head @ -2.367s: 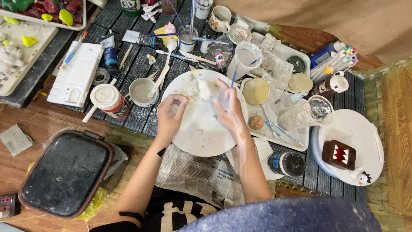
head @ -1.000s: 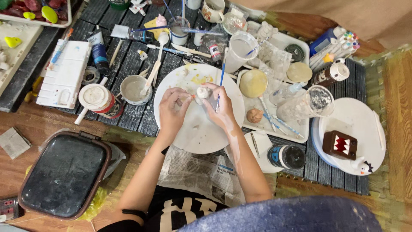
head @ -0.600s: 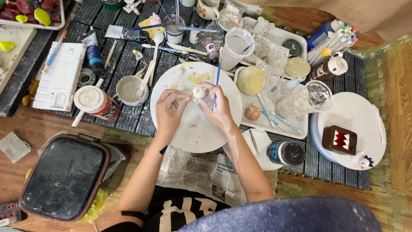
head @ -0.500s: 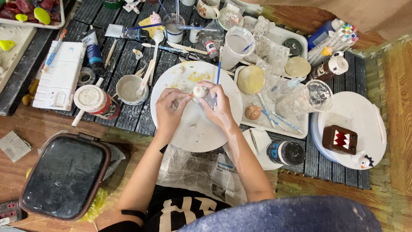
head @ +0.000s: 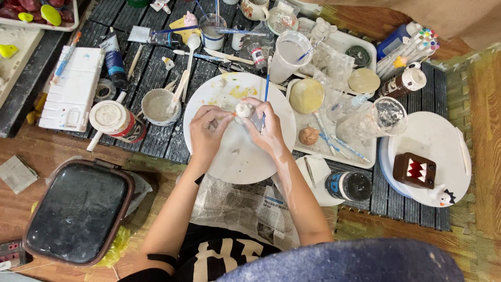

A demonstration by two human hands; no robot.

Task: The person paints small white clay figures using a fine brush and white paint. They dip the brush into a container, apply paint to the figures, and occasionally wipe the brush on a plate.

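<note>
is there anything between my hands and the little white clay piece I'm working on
Nothing visible does. The left hand already grips the small white clay piece at its fingertips, and the right hand, holding a blue-handled brush, touches it, above the white plate.

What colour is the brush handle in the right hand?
Blue: the brush handle rises from the right hand, clearest in the head view.

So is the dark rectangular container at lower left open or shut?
Shut: the dark lid lies flat across the whole container, inside its brown rim.
</note>
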